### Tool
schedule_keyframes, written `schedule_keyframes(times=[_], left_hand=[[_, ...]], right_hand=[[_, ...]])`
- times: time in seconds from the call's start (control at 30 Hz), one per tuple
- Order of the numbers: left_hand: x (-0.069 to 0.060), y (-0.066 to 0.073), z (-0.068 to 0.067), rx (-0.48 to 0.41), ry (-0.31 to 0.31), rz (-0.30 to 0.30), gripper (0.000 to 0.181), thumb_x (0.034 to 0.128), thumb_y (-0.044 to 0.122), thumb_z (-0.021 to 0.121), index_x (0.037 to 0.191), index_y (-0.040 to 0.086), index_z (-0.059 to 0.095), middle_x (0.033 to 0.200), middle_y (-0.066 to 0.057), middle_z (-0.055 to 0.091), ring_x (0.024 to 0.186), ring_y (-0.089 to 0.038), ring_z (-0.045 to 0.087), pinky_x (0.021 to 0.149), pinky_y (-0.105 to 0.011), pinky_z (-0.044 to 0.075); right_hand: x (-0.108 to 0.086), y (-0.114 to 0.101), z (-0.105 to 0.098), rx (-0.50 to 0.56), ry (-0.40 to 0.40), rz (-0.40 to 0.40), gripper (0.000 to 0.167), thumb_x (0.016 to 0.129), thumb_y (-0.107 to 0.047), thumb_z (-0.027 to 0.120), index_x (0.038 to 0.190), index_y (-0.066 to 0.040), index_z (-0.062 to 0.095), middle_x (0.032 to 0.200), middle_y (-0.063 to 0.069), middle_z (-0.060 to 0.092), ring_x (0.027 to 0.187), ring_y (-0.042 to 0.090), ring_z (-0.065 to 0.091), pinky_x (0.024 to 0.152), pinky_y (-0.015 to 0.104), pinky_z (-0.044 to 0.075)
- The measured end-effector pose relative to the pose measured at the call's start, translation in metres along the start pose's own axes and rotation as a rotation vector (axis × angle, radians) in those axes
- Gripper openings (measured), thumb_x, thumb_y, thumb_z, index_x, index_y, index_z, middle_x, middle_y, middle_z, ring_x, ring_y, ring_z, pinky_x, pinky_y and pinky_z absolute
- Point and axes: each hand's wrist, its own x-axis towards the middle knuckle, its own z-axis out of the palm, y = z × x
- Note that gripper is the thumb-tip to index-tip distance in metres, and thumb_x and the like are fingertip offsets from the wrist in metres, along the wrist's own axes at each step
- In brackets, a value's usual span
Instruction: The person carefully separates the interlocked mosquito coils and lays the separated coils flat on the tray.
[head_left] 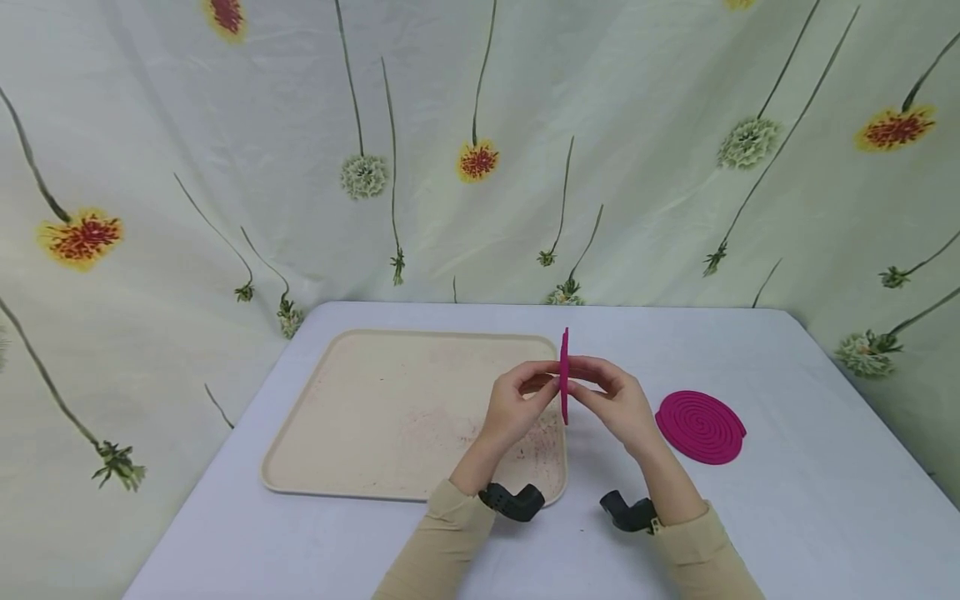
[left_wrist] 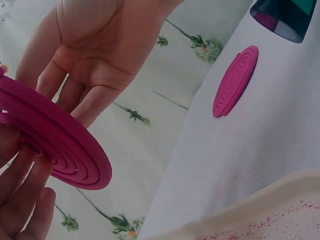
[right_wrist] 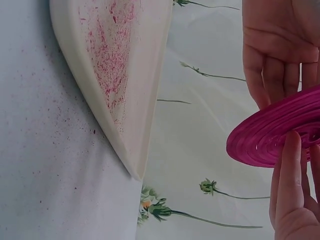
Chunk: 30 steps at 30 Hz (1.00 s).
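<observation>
A flat magenta coiled disc [head_left: 564,400], wound like a spiral of modelling clay, stands on edge between both hands above the tray's right side. My left hand [head_left: 512,406] holds it from the left with thumb and fingers. From the opposite face my right hand [head_left: 621,407] grips it too. The ridges of this coiled disc [left_wrist: 92,167] show in the left wrist view, with left fingers laid against its face. In the right wrist view, right fingers press the other face of the coiled disc [right_wrist: 250,140]. Another magenta spiral disc [head_left: 701,427] lies flat to the right of my right hand.
A shallow cream tray [head_left: 390,417] covers much of the table's left half, with reddish crumbs near its right end. Dark wrist devices [head_left: 513,502] sit on both wrists. The white table [head_left: 810,500] ends at a flower-print curtain [head_left: 637,100].
</observation>
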Motion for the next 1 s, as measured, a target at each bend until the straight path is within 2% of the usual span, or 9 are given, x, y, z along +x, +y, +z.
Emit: schedule_keyframes(times=[0.1, 0.33, 0.63, 0.87, 1.0], left_hand=[[0.0015, -0.0149, 0.0025, 0.018, 0.011, 0.043, 0.026, 0.0894, 0.004, 0.062, 0.114, -0.002, 0.063, 0.111, -0.014, 0.065, 0.098, -0.027, 0.063, 0.089, -0.037, 0.050], [0.0014, -0.0128, 0.0021, 0.078, 0.010, 0.099, 0.021, 0.0888, 0.010, 0.064, 0.109, 0.004, 0.067, 0.105, -0.008, 0.068, 0.100, -0.020, 0.062, 0.088, -0.031, 0.050], [0.0023, -0.0128, 0.0031, 0.062, 0.018, 0.084, 0.019, 0.0868, 0.009, 0.066, 0.104, 0.003, 0.068, 0.101, -0.007, 0.069, 0.099, -0.017, 0.061, 0.088, -0.030, 0.050], [0.0017, -0.0118, 0.0048, 0.052, 0.077, 0.069, 0.018, 0.0868, 0.012, 0.067, 0.103, 0.004, 0.068, 0.100, -0.006, 0.069, 0.097, -0.017, 0.060, 0.086, -0.033, 0.050], [0.0018, -0.0120, 0.0060, 0.013, 0.097, 0.065, 0.017, 0.0868, 0.010, 0.067, 0.103, 0.004, 0.067, 0.101, -0.008, 0.068, 0.097, -0.021, 0.060, 0.087, -0.037, 0.050]], right_hand=[[0.0002, 0.0009, -0.0017, -0.014, 0.004, -0.003, 0.038, 0.087, -0.011, 0.067, 0.123, -0.002, 0.058, 0.120, 0.016, 0.059, 0.113, 0.029, 0.053, 0.085, 0.028, 0.051], [0.0006, 0.0042, -0.0031, -0.021, 0.033, -0.020, 0.031, 0.086, -0.002, 0.064, 0.117, 0.002, 0.059, 0.113, 0.019, 0.060, 0.107, 0.026, 0.055, 0.083, 0.026, 0.052], [0.0004, 0.0037, -0.0043, -0.053, 0.047, -0.036, 0.029, 0.085, 0.000, 0.064, 0.113, 0.003, 0.059, 0.109, 0.018, 0.060, 0.106, 0.028, 0.054, 0.082, 0.023, 0.051], [0.0001, 0.0010, -0.0052, -0.061, 0.060, -0.023, 0.031, 0.086, -0.004, 0.066, 0.115, 0.003, 0.059, 0.111, 0.019, 0.060, 0.107, 0.030, 0.054, 0.082, 0.021, 0.051], [0.0009, 0.0018, -0.0058, -0.042, 0.055, -0.009, 0.031, 0.086, -0.005, 0.067, 0.115, 0.003, 0.059, 0.113, 0.019, 0.059, 0.110, 0.031, 0.054, 0.086, 0.027, 0.051]])
